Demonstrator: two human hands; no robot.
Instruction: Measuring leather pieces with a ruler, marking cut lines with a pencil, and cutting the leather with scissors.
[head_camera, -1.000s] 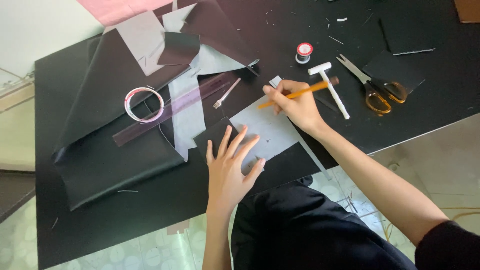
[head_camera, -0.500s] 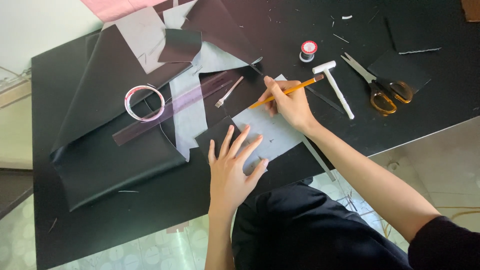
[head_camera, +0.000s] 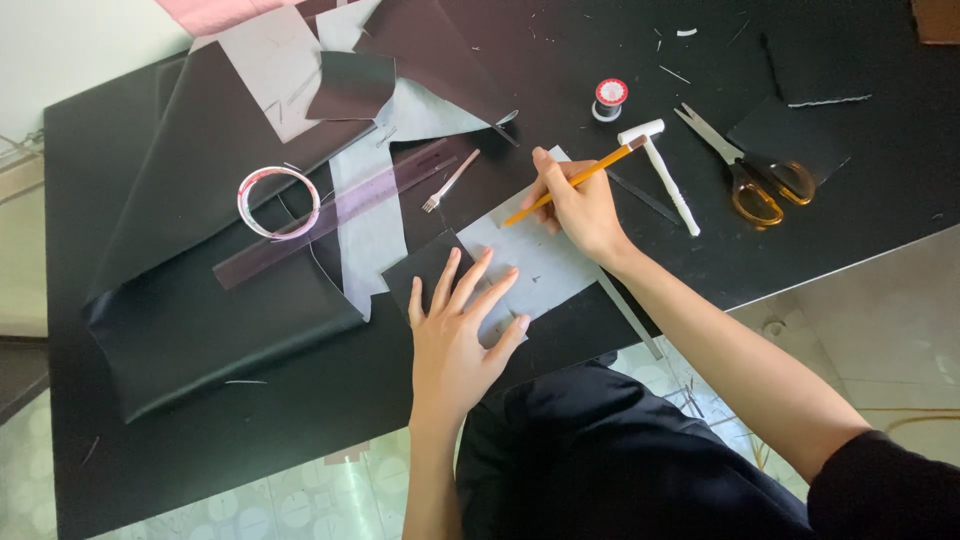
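A small leathercraft or sewing workshop, likely in a home: a black tabletop (head_camera: 880, 200) is strewn with sheets of dark leather-like material (head_camera: 190, 300) and grey cut pieces (head_camera: 370, 200). Orange-handled scissors (head_camera: 745, 170) and a spool of thread (head_camera: 609, 98) lie toward its far right corner, above a pale tiled floor (head_camera: 880, 320).

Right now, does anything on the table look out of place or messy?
Mostly tidy work. Small white scraps lie scattered at the far edge, and the dark sheet is folded over itself at left. Nothing looks spilled or broken.
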